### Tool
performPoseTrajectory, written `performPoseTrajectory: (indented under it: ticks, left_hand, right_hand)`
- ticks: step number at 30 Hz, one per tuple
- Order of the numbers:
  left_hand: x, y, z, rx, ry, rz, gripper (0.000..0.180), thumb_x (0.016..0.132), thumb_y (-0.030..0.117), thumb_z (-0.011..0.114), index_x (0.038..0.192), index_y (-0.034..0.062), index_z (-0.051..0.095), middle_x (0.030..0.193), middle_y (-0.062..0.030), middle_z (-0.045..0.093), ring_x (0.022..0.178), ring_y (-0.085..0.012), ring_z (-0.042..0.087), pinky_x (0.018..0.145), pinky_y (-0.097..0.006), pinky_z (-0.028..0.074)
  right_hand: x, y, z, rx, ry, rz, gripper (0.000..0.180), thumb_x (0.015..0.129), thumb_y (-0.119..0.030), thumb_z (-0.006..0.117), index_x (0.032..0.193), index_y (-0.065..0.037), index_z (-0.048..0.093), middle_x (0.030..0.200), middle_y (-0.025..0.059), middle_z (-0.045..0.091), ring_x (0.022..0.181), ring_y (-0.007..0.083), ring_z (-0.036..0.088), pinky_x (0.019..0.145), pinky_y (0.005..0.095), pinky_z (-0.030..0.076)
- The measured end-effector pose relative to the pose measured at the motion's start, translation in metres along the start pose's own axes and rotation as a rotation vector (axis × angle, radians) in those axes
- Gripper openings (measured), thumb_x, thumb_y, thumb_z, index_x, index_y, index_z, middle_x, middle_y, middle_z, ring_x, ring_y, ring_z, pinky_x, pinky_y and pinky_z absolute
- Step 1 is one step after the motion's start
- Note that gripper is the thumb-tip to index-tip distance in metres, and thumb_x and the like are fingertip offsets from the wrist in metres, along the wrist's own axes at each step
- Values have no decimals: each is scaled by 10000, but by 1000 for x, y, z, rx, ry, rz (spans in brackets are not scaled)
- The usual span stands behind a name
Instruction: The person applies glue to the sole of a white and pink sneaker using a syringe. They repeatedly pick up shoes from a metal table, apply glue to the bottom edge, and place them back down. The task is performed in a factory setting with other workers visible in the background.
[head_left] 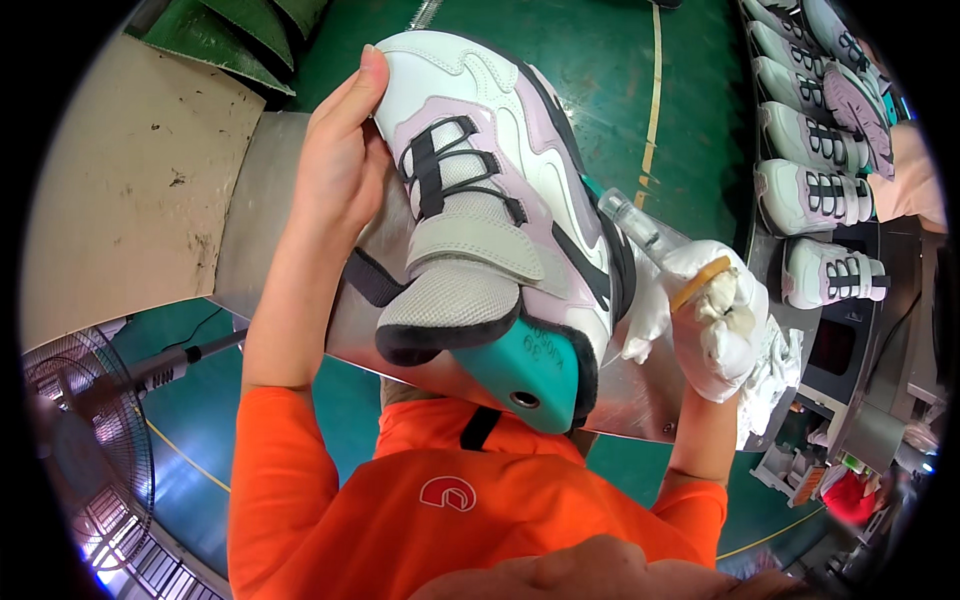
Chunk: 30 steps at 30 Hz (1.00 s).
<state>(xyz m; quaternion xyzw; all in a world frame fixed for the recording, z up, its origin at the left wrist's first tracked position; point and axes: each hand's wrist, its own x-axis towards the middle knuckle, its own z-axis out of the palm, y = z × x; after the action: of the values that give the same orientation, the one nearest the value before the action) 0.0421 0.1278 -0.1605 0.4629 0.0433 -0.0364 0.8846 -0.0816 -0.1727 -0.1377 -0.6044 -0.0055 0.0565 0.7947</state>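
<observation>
A white and lilac sneaker [490,150] with black elastic laces and a grey strap is held up in front of me, toe away. A teal shoe last [525,370] fills its heel opening. My left hand [350,150] grips the toe from the left side. My right hand [715,320], in a white glove, is closed around a clear plastic tube-shaped applicator [635,225]. The applicator's narrow teal tip meets the shoe's right side near the sole. A tan strip [700,283] and some crumpled whitish material show at the same glove; what they are I cannot tell.
Several similar sneakers [815,195] stand in a row at the right. A metal table [640,395] lies under the shoe, with a crumpled white cloth [775,380] at its right. A tan board [130,180] and a fan [90,430] are on the left.
</observation>
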Motion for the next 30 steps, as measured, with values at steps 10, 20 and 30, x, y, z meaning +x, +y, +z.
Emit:
performPoseTrajectory:
  ticks: [10,20,30]
  left_hand:
    - [-3,1,4,26,19,16,430,1023,333,524,1196,-53,598,1157,-116,653,1074,-184,608,962,-324,466]
    - [0,-2,-3,-36,1,-15,426,1016,327,543,1211,-49,587,1166,-110,650,1083,-180,601,976,-322,455]
    - [-5,2,3,6,-39,25,422,1029,338,511,1214,-34,589,1155,-99,652,1070,-172,601,955,-316,460]
  right_hand:
    - [-12,5,-23,-54,27,60,725,606,-363,794,1139,71,563,852,3,549,714,86,499,675,215,402]
    - [-9,22,-32,-42,-98,-229,432,777,-282,722,1001,51,560,878,160,602,581,283,583,502,390,501]
    - [14,-23,11,-71,141,-130,365,897,-133,603,1219,15,517,911,123,624,692,213,654,602,283,520]
